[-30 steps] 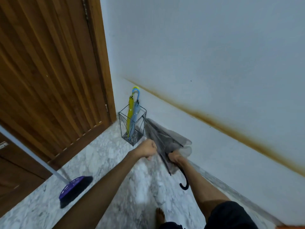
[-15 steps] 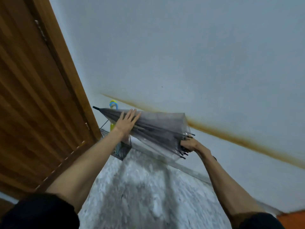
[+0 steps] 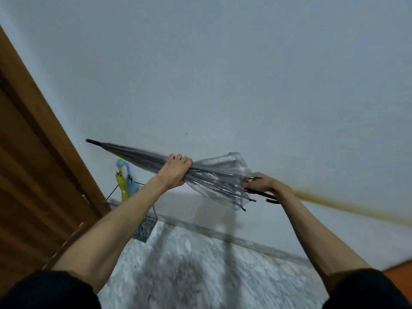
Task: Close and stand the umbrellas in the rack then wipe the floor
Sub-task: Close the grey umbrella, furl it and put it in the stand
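I hold a folded clear-grey umbrella (image 3: 214, 172) roughly level in the air, its black tip pointing left toward the door. My left hand (image 3: 175, 170) is wrapped round the middle of its canopy. My right hand (image 3: 262, 182) grips the shaft near the rib ends, just ahead of the black crook handle. Below and to the left, a black wire rack (image 3: 116, 192) stands on the floor in the corner, partly hidden by my left forearm. It holds a yellow umbrella (image 3: 122, 184) and a blue umbrella (image 3: 131, 181), both upright.
A wooden door (image 3: 33, 175) fills the left side. A white wall (image 3: 245, 74) with a brown stain band (image 3: 347, 206) runs behind the umbrella. Marble floor (image 3: 200, 264) lies below my arms.
The umbrella has been lifted off the floor to chest height. My left hand went from flat on the canopy to gripping it round the middle. The mop is out of view.
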A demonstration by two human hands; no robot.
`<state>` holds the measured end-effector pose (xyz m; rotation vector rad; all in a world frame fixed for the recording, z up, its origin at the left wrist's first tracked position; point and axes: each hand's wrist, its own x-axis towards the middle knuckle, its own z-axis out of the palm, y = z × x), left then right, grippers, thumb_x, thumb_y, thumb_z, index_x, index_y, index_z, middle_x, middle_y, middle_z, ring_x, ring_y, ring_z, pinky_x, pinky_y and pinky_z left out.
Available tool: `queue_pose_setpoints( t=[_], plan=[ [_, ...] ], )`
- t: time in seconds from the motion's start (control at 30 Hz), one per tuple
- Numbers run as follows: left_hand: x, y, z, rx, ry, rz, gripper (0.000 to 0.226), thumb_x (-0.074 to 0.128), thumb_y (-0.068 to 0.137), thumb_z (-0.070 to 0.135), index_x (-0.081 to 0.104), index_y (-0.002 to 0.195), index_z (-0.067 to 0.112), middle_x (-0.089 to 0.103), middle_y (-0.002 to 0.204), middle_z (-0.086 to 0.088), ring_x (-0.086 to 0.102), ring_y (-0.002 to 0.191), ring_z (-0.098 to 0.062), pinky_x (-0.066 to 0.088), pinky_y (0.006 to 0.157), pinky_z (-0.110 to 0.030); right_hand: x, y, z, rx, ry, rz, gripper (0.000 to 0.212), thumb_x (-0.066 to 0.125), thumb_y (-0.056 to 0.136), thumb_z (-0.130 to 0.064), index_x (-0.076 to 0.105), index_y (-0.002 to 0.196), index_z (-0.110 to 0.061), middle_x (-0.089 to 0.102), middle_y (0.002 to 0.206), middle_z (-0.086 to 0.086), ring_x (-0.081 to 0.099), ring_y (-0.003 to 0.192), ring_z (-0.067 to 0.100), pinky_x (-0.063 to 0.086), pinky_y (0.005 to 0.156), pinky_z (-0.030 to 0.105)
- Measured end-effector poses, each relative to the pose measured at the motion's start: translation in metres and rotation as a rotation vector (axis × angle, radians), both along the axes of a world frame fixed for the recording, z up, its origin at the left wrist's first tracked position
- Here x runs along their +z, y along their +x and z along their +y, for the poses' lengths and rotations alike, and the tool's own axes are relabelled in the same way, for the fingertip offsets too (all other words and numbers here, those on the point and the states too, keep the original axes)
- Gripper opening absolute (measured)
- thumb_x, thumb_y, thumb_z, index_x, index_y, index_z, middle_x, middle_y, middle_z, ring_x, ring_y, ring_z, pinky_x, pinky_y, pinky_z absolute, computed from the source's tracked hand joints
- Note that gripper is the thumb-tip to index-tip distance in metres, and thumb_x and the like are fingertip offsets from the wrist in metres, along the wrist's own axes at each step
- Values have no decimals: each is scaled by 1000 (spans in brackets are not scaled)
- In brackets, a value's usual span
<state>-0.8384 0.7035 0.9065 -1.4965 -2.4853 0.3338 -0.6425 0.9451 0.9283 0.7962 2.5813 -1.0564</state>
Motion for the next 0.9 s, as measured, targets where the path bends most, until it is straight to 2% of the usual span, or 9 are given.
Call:
queue_pose_setpoints(
  t=[0.07, 0.2, 0.33, 0.4, 0.47, 0.53, 0.63, 0.7, 0.9],
  plan=[
    [7, -4, -1, 25, 7, 24, 50, 65, 77, 31, 49, 120, 12, 55, 114, -6, 52, 106, -29, 36, 88, -41, 14, -10, 19, 42, 161, -235, 51, 69, 74, -63, 70, 101, -19, 66, 100, -3, 61, 99, 22, 50, 78, 33],
    [15, -16, -8, 66, 16, 32, 44, 66, 78, 25, 52, 117, 11, 58, 112, -8, 54, 104, -29, 39, 85, -41, 52, -56, 27, 123, 463, -470, 95, 80, 60, -46, 43, 143, -18, 46, 146, 4, 47, 129, 31, 44, 101, 46],
    [24, -31, -11, 111, 19, 55, 39, 61, 83, 23, 49, 117, 10, 57, 115, -7, 52, 106, -28, 38, 86, -39, 82, -116, -31, 242, 475, -292, 154, 83, 29, -64, -2, 154, -34, 9, 162, 5, 17, 147, 31, 30, 111, 56],
    [29, -38, -11, 136, 10, 55, 39, 61, 83, 23, 48, 118, 10, 57, 116, -7, 52, 108, -27, 37, 88, -39, 83, -139, -73, 305, 527, -192, 164, 86, 29, -69, -14, 153, -31, -10, 163, 4, -8, 149, 32, 12, 116, 60],
    [33, -44, -12, 163, 27, 38, 40, 63, 83, 23, 49, 118, 11, 58, 117, -6, 52, 110, -26, 37, 90, -38, 70, -156, -108, 411, 673, -137, 157, 87, 42, -65, -13, 154, -18, -12, 162, 9, -17, 148, 31, -4, 118, 58],
    [38, -53, -17, 181, 79, -7, 35, 63, 81, 21, 52, 114, 11, 60, 113, -5, 53, 108, -26, 38, 88, -38, 49, -167, -131, 465, 790, -43, 145, 85, 49, -63, 2, 155, -9, 8, 162, 12, -5, 150, 31, -6, 118, 56],
    [42, -65, -27, 169, 183, -90, 23, 63, 80, 21, 56, 99, 12, 65, 99, -6, 56, 96, -28, 40, 80, -37, 21, -168, -132, 483, 904, 233, 80, 77, 74, -38, 37, 138, -12, 54, 129, 10, 44, 130, 34, 14, 117, 48],
    [44, -71, -35, 140, 211, -99, 19, 64, 78, 23, 56, 92, 12, 65, 93, -6, 56, 90, -28, 39, 73, -35, 15, -166, -122, 474, 991, 357, 51, 67, 79, -29, 46, 124, -17, 63, 109, 5, 58, 108, 31, 25, 110, 43],
    [45, -88, -46, 129, 215, -78, 16, 64, 76, 21, 57, 88, 12, 65, 88, -6, 57, 84, -27, 38, 65, -33, 20, -145, -79, 351, 950, 213, 67, 65, 79, -49, 40, 138, -27, 53, 138, -1, 38, 136, 25, 13, 119, 48]
  ],
)
